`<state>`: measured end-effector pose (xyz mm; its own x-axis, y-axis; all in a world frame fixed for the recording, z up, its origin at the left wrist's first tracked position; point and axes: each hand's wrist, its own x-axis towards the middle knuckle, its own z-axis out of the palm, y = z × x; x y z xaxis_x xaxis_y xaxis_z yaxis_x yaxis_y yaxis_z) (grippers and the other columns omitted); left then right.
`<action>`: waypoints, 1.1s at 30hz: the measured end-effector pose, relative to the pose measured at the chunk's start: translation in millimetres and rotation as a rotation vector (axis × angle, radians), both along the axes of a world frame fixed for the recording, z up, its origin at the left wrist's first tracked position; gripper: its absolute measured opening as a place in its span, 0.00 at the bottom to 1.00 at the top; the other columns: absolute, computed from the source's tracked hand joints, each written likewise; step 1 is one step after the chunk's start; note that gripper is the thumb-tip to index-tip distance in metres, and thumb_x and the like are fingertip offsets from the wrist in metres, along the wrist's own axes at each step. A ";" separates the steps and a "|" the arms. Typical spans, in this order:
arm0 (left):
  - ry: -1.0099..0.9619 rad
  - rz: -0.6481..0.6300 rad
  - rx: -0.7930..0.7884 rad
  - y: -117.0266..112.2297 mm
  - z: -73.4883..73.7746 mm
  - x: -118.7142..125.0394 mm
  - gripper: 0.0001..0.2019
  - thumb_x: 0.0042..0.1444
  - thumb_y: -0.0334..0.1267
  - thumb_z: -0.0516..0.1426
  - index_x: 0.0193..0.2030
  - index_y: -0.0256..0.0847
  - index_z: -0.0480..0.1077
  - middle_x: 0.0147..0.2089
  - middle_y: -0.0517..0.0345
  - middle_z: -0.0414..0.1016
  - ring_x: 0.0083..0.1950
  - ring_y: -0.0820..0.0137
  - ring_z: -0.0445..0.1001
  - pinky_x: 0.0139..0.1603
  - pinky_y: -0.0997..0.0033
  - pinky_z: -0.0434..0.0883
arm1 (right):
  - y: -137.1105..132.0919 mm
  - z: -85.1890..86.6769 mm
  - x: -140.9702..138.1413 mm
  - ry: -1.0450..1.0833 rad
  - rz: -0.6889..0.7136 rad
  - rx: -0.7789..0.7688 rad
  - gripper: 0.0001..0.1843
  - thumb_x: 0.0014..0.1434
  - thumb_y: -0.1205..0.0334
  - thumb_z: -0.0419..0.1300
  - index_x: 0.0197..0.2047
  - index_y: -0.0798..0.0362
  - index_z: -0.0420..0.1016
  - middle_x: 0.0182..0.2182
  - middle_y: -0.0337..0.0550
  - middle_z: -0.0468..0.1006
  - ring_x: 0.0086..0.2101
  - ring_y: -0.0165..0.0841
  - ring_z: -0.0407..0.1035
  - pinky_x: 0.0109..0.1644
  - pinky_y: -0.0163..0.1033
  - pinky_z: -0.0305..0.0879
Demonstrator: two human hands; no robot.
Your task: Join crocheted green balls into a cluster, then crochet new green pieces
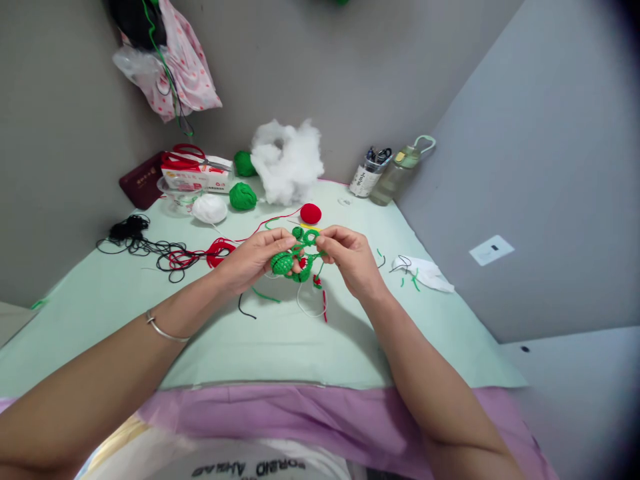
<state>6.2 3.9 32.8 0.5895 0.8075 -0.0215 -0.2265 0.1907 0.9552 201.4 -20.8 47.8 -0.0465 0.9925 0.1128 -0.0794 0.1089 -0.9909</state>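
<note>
The crochet (283, 264) is gripped by the left hand (254, 257) and pinched at a green ring (307, 238) by the right hand (352, 257), both held above the table (280, 350). Just beyond, a red ball (311, 213) is noted; farther back, stuffing (287, 167) is found beside two green balls (243, 197), and scissors (203, 160) are seen laid on a box (200, 175) at left

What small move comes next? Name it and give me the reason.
Probably let the right hand release the green ring and draw the white strand aside. The left hand holds the green crocheted piece, so it could steady the work, while the strand loops below the hands and meets the red snippet in this view, where it might tangle.
</note>
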 end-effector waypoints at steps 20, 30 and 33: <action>0.045 0.035 0.079 3.0 -4.6 -1.0 0.13 0.58 0.47 0.65 0.36 0.39 0.73 0.33 0.56 0.81 0.34 0.70 0.78 0.36 0.72 0.69 | 0.2 -1.6 0.1 -0.030 0.000 0.012 0.09 0.50 0.57 0.70 0.28 0.52 0.78 0.25 0.35 0.71 0.26 0.26 0.61 0.30 0.35 0.59; 0.041 0.076 0.146 1.4 -1.5 -2.5 0.12 0.56 0.45 0.66 0.32 0.39 0.73 0.32 0.61 0.74 0.34 0.73 0.70 0.38 0.72 0.65 | -1.1 0.8 0.4 -0.030 -0.025 0.011 0.09 0.50 0.56 0.70 0.28 0.52 0.78 0.25 0.36 0.72 0.27 0.26 0.61 0.31 0.35 0.61; 0.056 0.032 0.155 2.3 -1.4 -3.4 0.10 0.55 0.44 0.67 0.34 0.40 0.76 0.33 0.60 0.75 0.35 0.71 0.71 0.40 0.70 0.66 | -1.4 1.5 0.5 -0.027 -0.033 0.008 0.09 0.49 0.56 0.70 0.28 0.51 0.78 0.26 0.36 0.72 0.27 0.26 0.61 0.31 0.35 0.61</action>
